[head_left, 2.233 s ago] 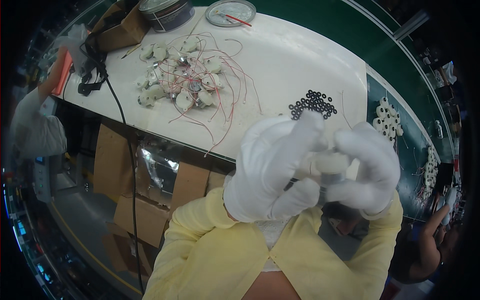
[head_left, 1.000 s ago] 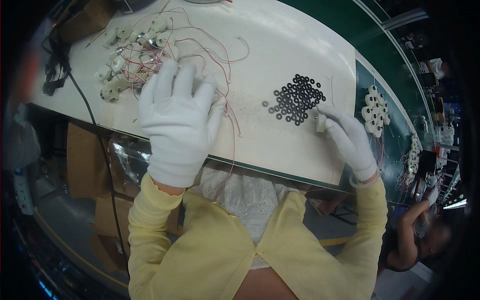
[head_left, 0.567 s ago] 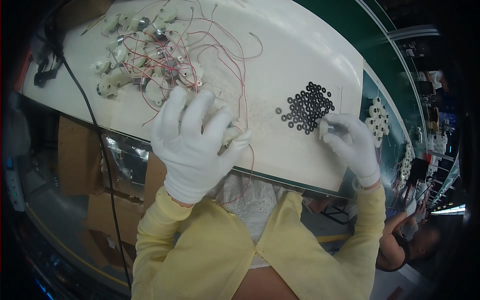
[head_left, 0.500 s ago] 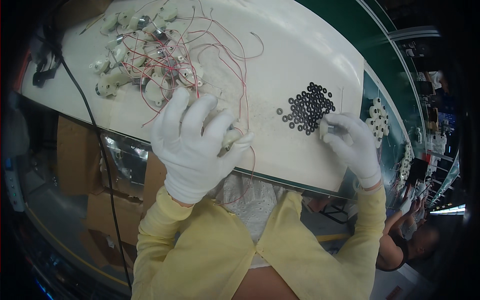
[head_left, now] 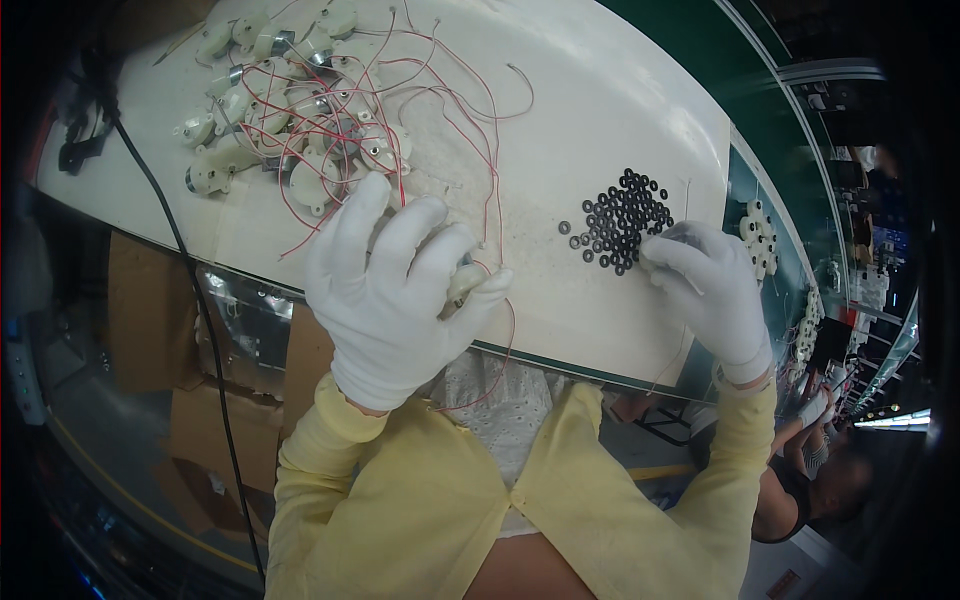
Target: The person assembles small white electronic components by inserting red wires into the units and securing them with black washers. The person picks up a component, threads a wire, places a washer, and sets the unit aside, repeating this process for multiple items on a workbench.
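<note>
My left hand, in a white glove, has its thumb and fingers curled around a small pale gear motor, mostly covered by the fingers. A red wire from it hangs over the table's near edge. At the near side of a pile of small black rings, my gloved right hand is closed with fingertips pointing left. It grips what appears to be another gear motor, almost wholly hidden by the fingers; thin wires show above and below the hand. Beyond my left hand lies a heap of gear motors with tangled red and white wires.
The white tabletop has a curved right edge. Past it, more pale motors lie on a green surface. A black cable crosses the left side, above cardboard boxes. Another person sits at the far right.
My right hand has turned slightly, so the pale part visible in its fingers before is now nearly hidden. My left hand keeps its grip, almost still. The view has shifted slightly.
</note>
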Demonstrator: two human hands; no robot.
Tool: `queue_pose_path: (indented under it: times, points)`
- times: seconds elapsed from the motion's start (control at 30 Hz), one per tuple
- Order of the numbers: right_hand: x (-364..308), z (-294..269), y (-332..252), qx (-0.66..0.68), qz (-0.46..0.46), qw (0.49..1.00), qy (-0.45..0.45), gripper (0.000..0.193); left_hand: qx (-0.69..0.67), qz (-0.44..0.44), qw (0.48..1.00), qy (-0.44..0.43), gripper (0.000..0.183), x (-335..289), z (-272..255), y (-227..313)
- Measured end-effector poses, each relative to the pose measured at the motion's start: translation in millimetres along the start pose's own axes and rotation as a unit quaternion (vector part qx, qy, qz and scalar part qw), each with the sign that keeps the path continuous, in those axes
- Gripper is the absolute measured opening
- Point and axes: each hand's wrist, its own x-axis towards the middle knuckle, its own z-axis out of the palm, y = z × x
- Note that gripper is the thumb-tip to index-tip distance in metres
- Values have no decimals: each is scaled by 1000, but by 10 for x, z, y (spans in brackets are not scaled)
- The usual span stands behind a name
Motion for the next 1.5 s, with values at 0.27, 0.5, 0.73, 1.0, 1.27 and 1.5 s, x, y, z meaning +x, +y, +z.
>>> queue_pose_path:
  times: [0.27, 0.5, 0.73, 1.0, 1.27, 1.5]
  points:
    - [-179, -217, -109, -204, -20, 972, -117, 21, -1, -2, 1000, 0, 26, 49, -41, 32]
    - [-247, -157, -74, -140, 1, 986, -92, 18, 1, 1, 1000, -12, 25, 70, -53, 47]
    - [-711, 110, -41, 187, 239, 952, 47, 19, 17, 19, 1000, -10, 29, 74, -55, 42]
    - [-1104, 239, 131, 60, 288, 941, 166, 25, 28, 36, 999, -10, 24, 77, -58, 42]
    - [-1064, 241, 17, -68, 200, 970, 117, 46, 45, 40, 998, -19, 22, 97, -51, 76]
    - [-1355, -144, 314, 18, 339, 911, 235, 46, 52, 32, 998, -26, 17, 105, -73, 120]
